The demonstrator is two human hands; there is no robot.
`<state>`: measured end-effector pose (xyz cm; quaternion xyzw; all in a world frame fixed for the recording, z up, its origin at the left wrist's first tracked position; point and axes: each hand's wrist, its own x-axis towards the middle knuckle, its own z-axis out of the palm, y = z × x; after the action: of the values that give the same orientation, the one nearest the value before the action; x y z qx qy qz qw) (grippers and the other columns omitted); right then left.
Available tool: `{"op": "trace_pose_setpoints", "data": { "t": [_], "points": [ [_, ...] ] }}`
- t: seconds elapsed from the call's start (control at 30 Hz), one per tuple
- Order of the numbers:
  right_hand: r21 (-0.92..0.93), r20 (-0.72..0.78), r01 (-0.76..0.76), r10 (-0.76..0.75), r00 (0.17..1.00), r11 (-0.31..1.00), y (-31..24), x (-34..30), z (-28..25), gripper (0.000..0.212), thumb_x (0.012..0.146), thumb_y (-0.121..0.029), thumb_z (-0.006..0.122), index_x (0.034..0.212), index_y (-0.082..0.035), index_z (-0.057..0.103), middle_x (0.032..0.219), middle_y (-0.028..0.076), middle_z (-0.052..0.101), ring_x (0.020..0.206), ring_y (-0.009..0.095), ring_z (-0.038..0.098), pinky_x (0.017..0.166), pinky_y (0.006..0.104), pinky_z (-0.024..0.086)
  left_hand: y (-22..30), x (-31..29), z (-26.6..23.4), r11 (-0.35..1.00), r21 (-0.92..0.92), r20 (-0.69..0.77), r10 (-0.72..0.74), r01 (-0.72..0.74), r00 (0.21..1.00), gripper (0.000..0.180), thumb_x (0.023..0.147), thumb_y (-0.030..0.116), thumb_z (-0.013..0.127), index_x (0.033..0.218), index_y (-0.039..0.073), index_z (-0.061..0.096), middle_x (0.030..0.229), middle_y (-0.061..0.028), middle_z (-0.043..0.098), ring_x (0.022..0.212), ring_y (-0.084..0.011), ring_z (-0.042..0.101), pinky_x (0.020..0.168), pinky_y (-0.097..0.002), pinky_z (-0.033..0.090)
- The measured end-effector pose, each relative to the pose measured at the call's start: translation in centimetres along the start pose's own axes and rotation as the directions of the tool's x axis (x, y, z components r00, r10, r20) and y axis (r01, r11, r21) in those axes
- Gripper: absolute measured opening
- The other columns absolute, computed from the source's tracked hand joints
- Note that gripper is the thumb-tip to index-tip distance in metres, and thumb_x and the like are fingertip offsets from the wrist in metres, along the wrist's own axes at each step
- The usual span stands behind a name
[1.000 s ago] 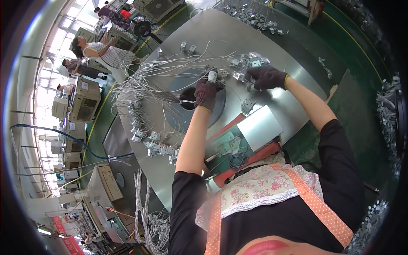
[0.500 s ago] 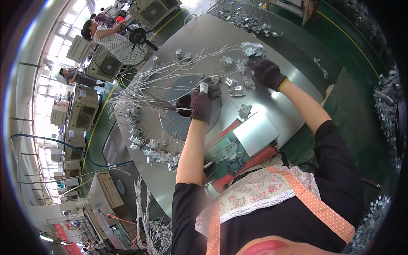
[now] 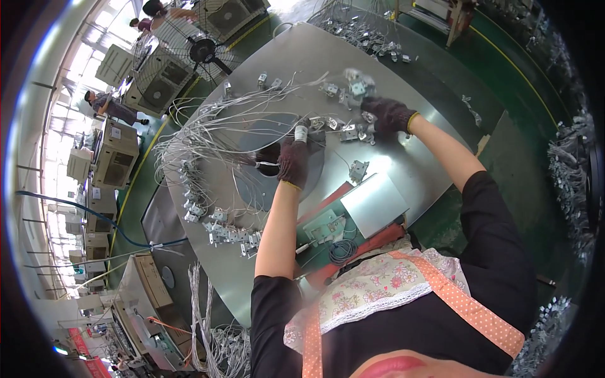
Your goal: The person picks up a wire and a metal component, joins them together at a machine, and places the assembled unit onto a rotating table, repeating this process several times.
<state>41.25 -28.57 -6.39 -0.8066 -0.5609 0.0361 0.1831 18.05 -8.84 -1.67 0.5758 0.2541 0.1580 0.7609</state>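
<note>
My left hand (image 3: 293, 157), in a dark knitted glove with white tape on a finger, is closed over a round grey disc (image 3: 255, 189) on the metal table. White wires (image 3: 214, 126) run into its grip from the left, and small metal parts (image 3: 321, 123) show at its fingertips. My right hand (image 3: 389, 116), gloved too, is by a metal bracket-like part (image 3: 350, 133) and other loose ones. Its fingers are partly hidden and blurred. Just beyond it, a blurred cluster of metal parts (image 3: 358, 83) lies on the table.
A green fixture (image 3: 328, 227) and a shiny metal plate (image 3: 375, 200) are at the near edge. Wired metal parts (image 3: 233, 235) line the table's left side. More wired parts (image 3: 365, 38) lie beyond. A caged fan (image 3: 203, 50) and two or more people are at the far left.
My right hand has come nearer, away from the metal cluster it was touching, toward the loose parts. That cluster has shifted slightly left and nearer. The left hand keeps its place over the disc.
</note>
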Motion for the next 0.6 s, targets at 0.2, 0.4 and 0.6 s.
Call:
{"op": "trace_pose_setpoints", "data": {
  "t": [0.2,0.4,0.6],
  "points": [
    [0.063,0.134,0.126,-0.134,0.982,0.99,-0.9,-1.4,0.2,0.055,0.076,-0.008,0.066,0.131,-0.006,0.061,0.121,0.02,0.066,0.113,0.042,0.064,0.097,0.0474,0.053,0.2,-1.2,-0.6,0.992,0.122,0.144,-0.012,-0.006,0.989,0.031,0.1,0.017,0.063,0.13,0.006,0.063,0.105,-0.0072,0.07,0.091,-0.0148,0.067,0.083,-0.0308,0.058],
    [0.012,-0.065,0.113,-0.112,0.992,0.993,-1.4,-3.7,-3.9,0.043,0.085,-0.005,0.061,0.128,-0.011,0.059,0.125,0.02,0.064,0.108,0.043,0.065,0.094,0.0493,0.052,-0.5,-2.7,-0.8,0.976,0.215,0.099,-0.066,0.044,0.993,0.034,0.097,0.013,0.066,0.129,0.002,0.062,0.104,-0.0073,0.07,0.09,-0.0153,0.066,0.083,-0.0315,0.054],
    [0.081,-0.177,0.294,-0.276,0.945,0.952,-6.6,-8.9,-10.7,0.059,0.081,0.002,0.068,0.136,-0.014,0.056,0.121,0.015,0.064,0.088,0.032,0.069,0.076,0.0409,0.059,0.2,-3.4,-1.6,0.946,0.311,0.284,-0.187,0.094,0.94,0.032,0.098,0.014,0.064,0.128,0.002,0.062,0.104,-0.0067,0.069,0.088,-0.0127,0.062,0.08,-0.0296,0.051]
  ]
}}
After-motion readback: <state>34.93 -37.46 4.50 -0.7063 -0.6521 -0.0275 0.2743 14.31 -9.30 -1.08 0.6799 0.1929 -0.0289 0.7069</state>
